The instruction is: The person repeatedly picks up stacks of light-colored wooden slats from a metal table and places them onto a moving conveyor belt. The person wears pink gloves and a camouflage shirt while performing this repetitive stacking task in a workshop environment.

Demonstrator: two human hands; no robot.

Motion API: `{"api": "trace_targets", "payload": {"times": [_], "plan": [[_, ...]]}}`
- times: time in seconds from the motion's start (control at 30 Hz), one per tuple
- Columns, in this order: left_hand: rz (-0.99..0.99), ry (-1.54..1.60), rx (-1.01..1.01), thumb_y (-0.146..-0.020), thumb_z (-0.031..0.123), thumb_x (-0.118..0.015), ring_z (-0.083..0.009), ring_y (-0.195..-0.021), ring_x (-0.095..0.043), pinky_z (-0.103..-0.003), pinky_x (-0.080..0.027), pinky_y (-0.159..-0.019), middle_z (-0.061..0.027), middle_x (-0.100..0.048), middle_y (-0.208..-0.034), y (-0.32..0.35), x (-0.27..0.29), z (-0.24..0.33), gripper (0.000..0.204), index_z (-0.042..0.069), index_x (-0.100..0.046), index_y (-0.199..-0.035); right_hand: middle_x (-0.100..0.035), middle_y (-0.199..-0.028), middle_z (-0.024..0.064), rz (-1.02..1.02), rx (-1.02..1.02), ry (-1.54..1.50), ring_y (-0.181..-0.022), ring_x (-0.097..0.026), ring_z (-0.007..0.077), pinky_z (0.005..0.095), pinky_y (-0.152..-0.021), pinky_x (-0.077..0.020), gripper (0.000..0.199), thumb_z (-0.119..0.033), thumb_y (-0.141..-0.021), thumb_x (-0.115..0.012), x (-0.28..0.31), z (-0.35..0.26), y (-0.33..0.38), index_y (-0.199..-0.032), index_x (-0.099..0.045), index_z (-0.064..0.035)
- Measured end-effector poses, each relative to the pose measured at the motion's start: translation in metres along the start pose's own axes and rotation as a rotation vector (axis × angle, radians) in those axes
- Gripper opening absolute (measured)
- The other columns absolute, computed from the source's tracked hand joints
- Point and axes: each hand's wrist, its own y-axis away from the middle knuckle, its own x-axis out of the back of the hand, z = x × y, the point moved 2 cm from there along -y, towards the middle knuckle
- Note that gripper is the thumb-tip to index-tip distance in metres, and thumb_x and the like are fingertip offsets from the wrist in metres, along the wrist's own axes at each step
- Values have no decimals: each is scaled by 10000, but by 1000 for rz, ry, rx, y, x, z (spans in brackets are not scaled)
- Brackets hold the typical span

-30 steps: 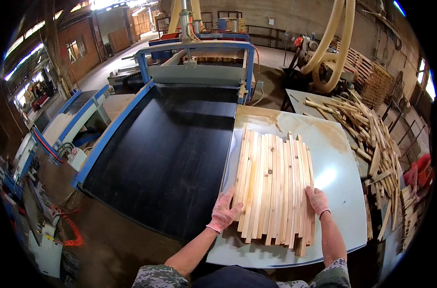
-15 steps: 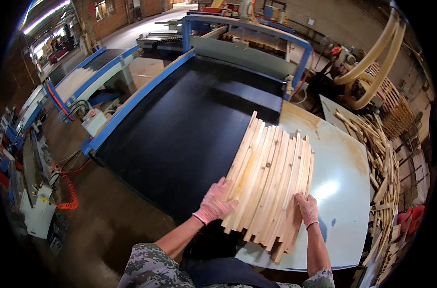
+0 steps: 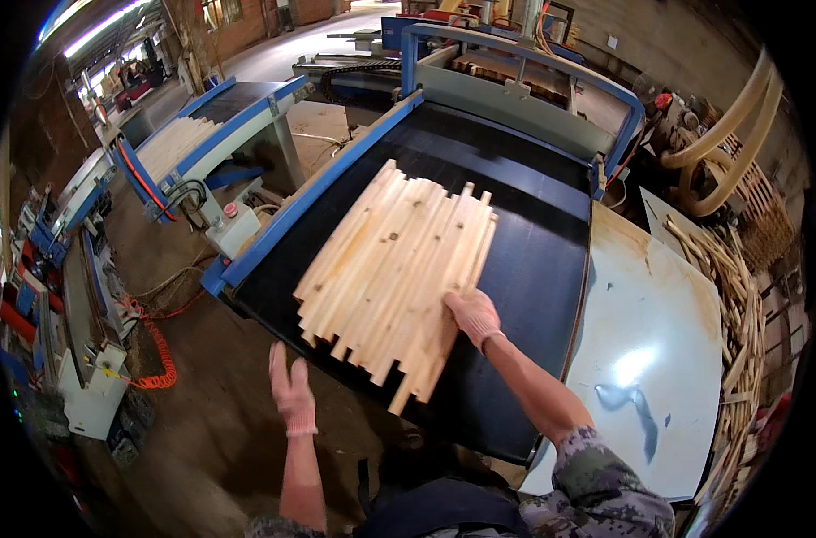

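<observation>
A batch of pale wooden slats [image 3: 397,273] lies side by side on a black conveyor belt [image 3: 533,260]. The gloved right hand [image 3: 473,316] rests flat and open on the slats' near edge; the gloved left hand [image 3: 291,392] hangs open and empty, off the belt's near edge

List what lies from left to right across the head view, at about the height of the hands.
Orange coiled hose → left hand → wooden slats → right hand → black belt → pale table → pile of scrap sticks.
</observation>
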Motion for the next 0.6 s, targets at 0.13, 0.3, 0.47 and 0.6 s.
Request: {"api": "trace_targets", "payload": {"times": [0.13, 0.3, 0.47, 0.6], "plan": [[-142, 14, 488, -1130, 250, -536, -280, -1535, -438, -387, -312, -1292, -178, -440, -1695, 64, 55, -83, 597, -51, -422, -1632, -701, -808, 15, -40, -10, -83, -722, -638, 146, 340, -670, -518, 294, -309, -949, -725, -75, -23, -66, -993, -772, -22], [-205, -144, 1223, -1014, 378, -659, -255, -816, -639, -437, -514, -765, -86, -703, -979, 222, 123, -268, 397, -6, -727, -1083, -781, -1091, 70, -267, 161, -328, -973, -721, 209, 369, -857, -600, 274, -159, -997, -696, -97, -92, -27, -1197, -757, 18], [-670, -515, 1233, -1014, 379, -662, -262, -849, -646, -442, -518, -785, -96, -708, -1012, 209, 44, -255, 408, -11, -722, -1116, -597, -938, 12, -494, 154, -648, -885, -577, 129, 324, -785, -542, 234, -240, -1021, -697, -58, -17, 21, -1161, -661, -57], [-961, -661, 1058, -1014, 380, -663, -268, -875, -652, -446, -521, -801, -103, -713, -1039, 182, -25, -260, 418, -14, -718, -1143, -543, -852, -25, -500, 238, -555, -829, -529, 93, 330, -735, -506, 176, -203, -1014, -674, -43, 24, 117, -1065, -600, -52]]}}
